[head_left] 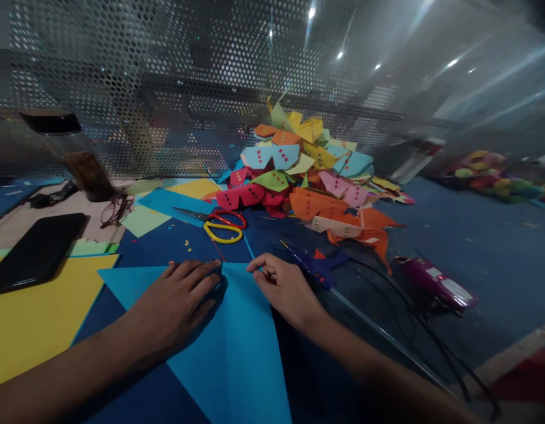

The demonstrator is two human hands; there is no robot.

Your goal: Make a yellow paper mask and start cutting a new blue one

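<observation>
A large blue paper [237, 347], folded to a triangular shape, lies on the dark blue surface in front of me. My left hand [179, 300] rests on its upper part, palm down with fingers spread. At the paper's upper right corner, my right hand [285, 288] pinches the edge between thumb and index finger. Beyond the hands lie scissors [223, 227] with one red and one yellow handle. A blue glue gun [314, 265] is just right of my right hand, a long clear stick extending from it.
Colourful folded paper pieces [307, 176] are heaped at the back against a perforated metal panel [166, 88]. Leftward are a black phone [38, 250], yellow paper [42, 318], glasses [115, 209] and a dark-lidded bottle [84, 165]. A purple device [438, 282] and black cables lie right.
</observation>
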